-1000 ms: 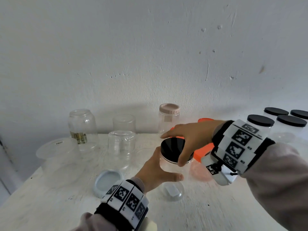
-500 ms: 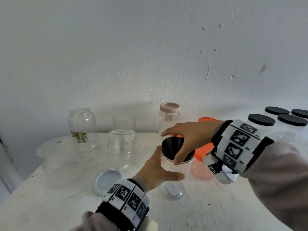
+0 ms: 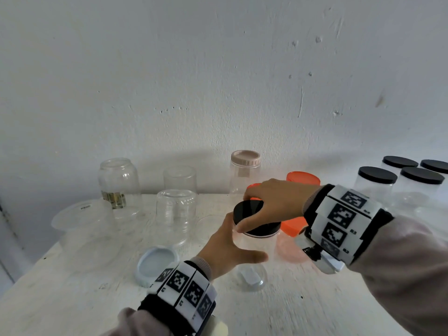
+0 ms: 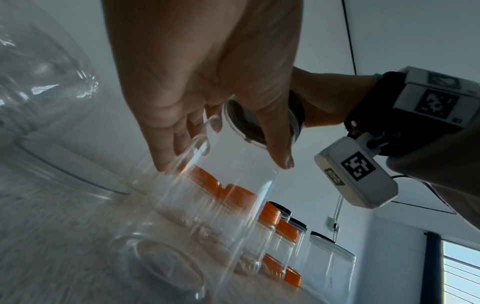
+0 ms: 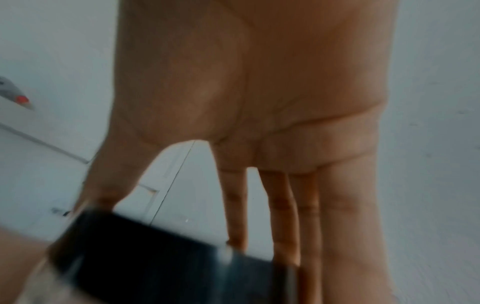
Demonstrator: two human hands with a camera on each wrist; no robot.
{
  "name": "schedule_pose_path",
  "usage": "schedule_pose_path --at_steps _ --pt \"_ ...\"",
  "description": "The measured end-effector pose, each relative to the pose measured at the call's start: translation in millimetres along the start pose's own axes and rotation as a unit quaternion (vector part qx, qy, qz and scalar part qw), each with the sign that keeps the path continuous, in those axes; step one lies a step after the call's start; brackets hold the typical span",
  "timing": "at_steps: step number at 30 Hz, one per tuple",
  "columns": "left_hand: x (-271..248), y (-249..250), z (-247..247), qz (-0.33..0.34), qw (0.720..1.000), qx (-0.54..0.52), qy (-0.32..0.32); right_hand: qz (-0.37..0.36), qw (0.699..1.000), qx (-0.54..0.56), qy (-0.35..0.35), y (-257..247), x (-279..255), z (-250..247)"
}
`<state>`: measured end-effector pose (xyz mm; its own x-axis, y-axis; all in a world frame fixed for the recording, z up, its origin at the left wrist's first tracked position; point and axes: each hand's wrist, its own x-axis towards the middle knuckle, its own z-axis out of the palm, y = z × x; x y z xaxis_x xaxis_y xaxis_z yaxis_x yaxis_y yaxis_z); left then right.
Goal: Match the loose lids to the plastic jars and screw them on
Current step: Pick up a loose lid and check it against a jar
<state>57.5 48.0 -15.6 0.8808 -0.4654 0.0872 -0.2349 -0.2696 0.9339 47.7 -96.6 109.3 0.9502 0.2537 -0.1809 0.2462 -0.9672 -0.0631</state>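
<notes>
A clear plastic jar [image 3: 252, 267] stands mid-table with a black lid [image 3: 249, 210] on its mouth. My left hand [image 3: 230, 251] wraps round the jar's body, thumb across the front; in the left wrist view its fingers [image 4: 166, 156] lie on the jar wall [image 4: 221, 195]. My right hand [image 3: 274, 202] comes from the right and grips the black lid's rim between thumb and fingers. The right wrist view is blurred: the lid [image 5: 161, 255] sits under my fingertips [image 5: 236, 236]. A loose pale blue lid [image 3: 157, 264] lies left of the jar.
Open clear jars [image 3: 175, 214] and a glass jar [image 3: 118, 185] stand at the back left beside a wide clear tub [image 3: 84, 219]. A beige-lidded jar [image 3: 244, 170] stands behind; orange-lidded jars [image 3: 294, 224] right; black-lidded jars [image 3: 375, 185] far right. The wall is close behind.
My right hand has turned on the black lid, the thumb sliding round its front rim. The left hand keeps hold of the jar, which stays in place.
</notes>
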Motion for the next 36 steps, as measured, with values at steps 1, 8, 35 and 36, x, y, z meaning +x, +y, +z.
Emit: schedule_pose_path --at_steps 1,8,35,36 --pt "0 0 0 0.001 1.000 0.001 0.001 -0.012 0.999 0.013 -0.031 2 -2 -3" --pt "1 -1 1 0.004 1.000 0.000 0.001 -0.053 0.996 0.007 -0.066 3 -8 -8" --pt "1 0 3 -0.001 1.000 0.004 0.008 -0.037 0.995 0.006 -0.088 7 -8 -11" --pt "1 0 3 0.000 1.000 0.005 0.010 -0.042 0.996 0.008 -0.083 8 -8 -11"
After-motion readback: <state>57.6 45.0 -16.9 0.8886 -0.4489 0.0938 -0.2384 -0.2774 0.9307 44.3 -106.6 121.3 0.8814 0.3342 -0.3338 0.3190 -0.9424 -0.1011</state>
